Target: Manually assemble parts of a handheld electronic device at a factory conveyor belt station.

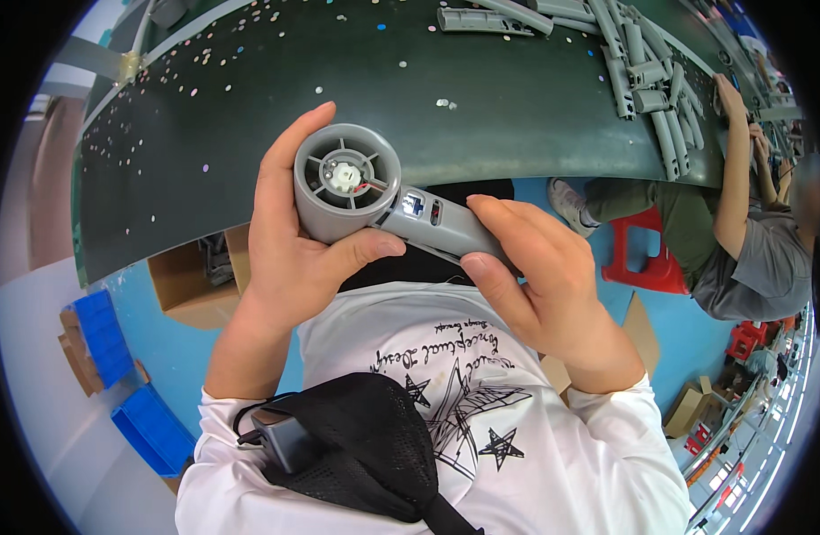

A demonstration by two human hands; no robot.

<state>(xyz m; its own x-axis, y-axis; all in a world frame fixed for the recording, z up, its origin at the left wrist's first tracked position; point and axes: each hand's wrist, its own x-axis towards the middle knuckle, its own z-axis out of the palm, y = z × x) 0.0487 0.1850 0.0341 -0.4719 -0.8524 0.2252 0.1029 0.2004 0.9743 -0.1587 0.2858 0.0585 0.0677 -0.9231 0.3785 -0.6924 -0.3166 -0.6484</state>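
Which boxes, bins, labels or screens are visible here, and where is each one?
Open brown cardboard box: on the floor under the green table edge, left.
Two blue plastic bins: lower left, on the floor.
Brown cardboard carton: lower right, on the floor.
No screen or sign is clearly visible.

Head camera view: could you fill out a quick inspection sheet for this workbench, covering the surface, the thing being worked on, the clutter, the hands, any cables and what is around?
Surface: dark green bench top, dotted with small pale flecks.
Job's things: grey hair-dryer body, held above the bench's near edge, round open end toward the camera, white hub and a red wire inside.
Clutter: row of grey plastic parts along the far right of the bench.
Hands: left hand wraps the round barrel; right hand grips the handle.
Cables: nothing seen.
Surroundings: blue bins, cardboard boxes, a red stool, a seated co-worker.
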